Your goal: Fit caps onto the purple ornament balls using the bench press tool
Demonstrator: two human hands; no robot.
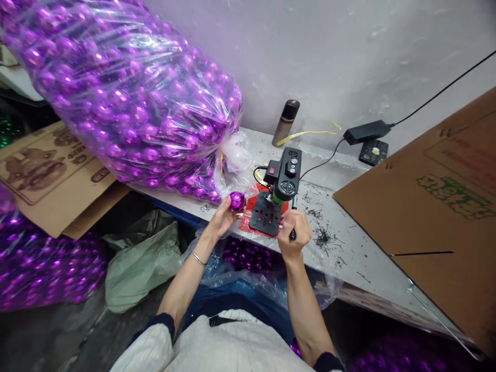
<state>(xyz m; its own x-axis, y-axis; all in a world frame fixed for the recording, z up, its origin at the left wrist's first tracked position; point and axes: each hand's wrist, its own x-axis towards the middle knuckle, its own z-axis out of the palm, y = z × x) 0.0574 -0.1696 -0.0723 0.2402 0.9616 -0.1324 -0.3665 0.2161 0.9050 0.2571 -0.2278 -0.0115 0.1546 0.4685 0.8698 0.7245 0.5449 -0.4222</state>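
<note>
A shiny purple bauble is held in the fingertips of my left hand, just left of a small black bench machine. My right hand is wrapped round the black-ended lever handle at the machine's right side. The machine has a slotted black base plate standing on a red plastic sheet at the table edge. Below that edge, more purple baubles lie in clear plastic in front of me.
A big clear bag of purple baubles fills the left of the table. Small black bits litter the right side. A spray can, a power adapter and a cardboard box stand around; flattened cardboard lies left.
</note>
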